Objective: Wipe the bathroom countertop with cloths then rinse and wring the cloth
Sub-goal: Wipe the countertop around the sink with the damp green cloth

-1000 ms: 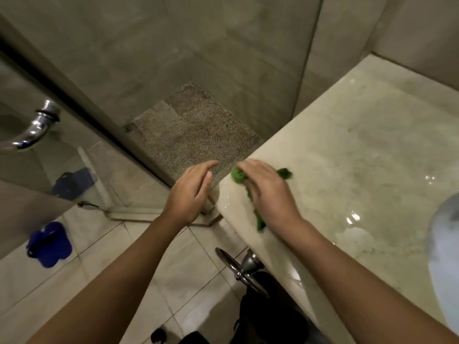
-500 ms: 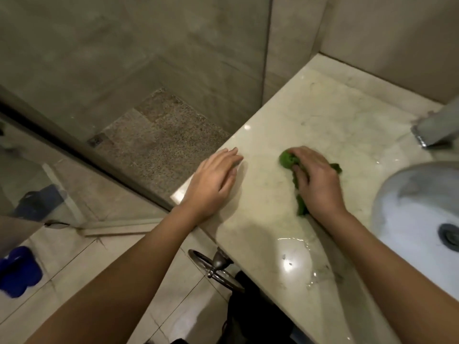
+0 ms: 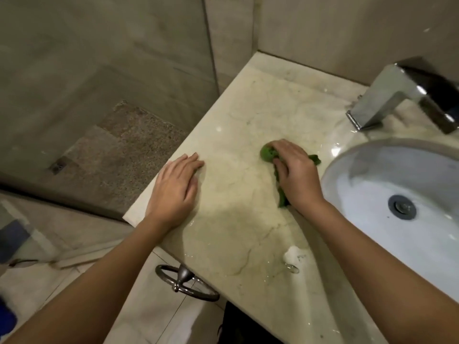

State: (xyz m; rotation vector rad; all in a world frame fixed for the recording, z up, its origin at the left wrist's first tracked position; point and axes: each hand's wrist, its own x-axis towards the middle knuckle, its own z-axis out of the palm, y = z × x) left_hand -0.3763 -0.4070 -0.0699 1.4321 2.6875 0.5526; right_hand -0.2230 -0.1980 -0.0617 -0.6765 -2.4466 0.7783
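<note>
A bunched green cloth [image 3: 267, 154] lies on the pale marble countertop [image 3: 238, 115], left of the basin. My right hand [image 3: 294, 172] covers most of it, fingers curled over the cloth and pressing it onto the stone; green ends stick out at the fingertips, beside the wrist and toward the basin. My left hand [image 3: 175, 188] rests flat on the countertop near its left edge, fingers straight and together, holding nothing. The stone around the hands looks wet and glossy.
A white oval basin [image 3: 367, 175] with a metal drain [image 3: 401, 207] sits at the right, a square chrome faucet [image 3: 387, 95] behind it. A blob of foam [image 3: 293, 254] lies near the front edge. A towel ring [image 3: 186, 281] hangs below the counter. Glass shower partition at left.
My right hand slid the green cloth from the counter's left edge rightward toward the basin. My left hand came onto the countertop and lies flat. The view swung right, bringing basin and faucet in.
</note>
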